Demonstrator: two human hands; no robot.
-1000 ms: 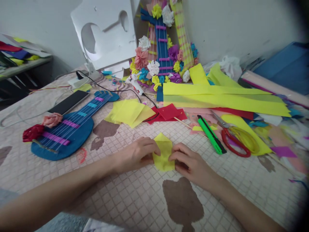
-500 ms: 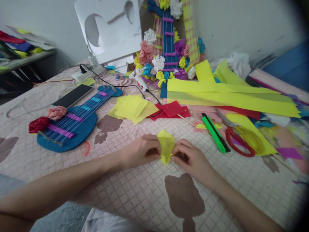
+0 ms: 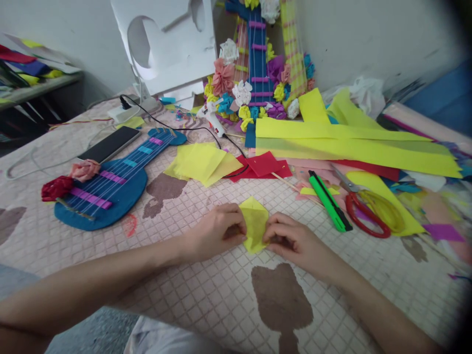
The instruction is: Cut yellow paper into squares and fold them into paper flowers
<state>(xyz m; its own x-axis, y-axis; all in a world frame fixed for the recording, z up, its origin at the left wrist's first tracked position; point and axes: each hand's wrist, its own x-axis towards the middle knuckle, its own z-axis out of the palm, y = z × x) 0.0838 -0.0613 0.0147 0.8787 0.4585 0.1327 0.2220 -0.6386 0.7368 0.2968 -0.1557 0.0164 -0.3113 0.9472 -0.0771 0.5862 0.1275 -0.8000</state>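
A small piece of yellow crepe paper (image 3: 254,223), partly folded and pointed at top and bottom, is held between both hands just over the tablecloth. My left hand (image 3: 221,228) pinches its left edge between thumb and fingers. On the opposite edge, my right hand (image 3: 289,236) grips the paper the same way; the fingertips of both hands partly hide its sides. Behind the hands lie a stack of yellow paper squares (image 3: 199,162) and several red paper squares (image 3: 265,166).
Left of the hands lies a blue paper guitar (image 3: 125,191) with a phone (image 3: 110,143) behind it. A glue gun (image 3: 214,120) stands further back. To the right are a green utility knife (image 3: 330,201), red-and-yellow scissors (image 3: 368,216) and long yellow paper strips (image 3: 354,147).
The yellow paper's lower part looks flatter and wider now, and the right fingertips sit slightly differently along its edge. Both hands stay in nearly the same place.
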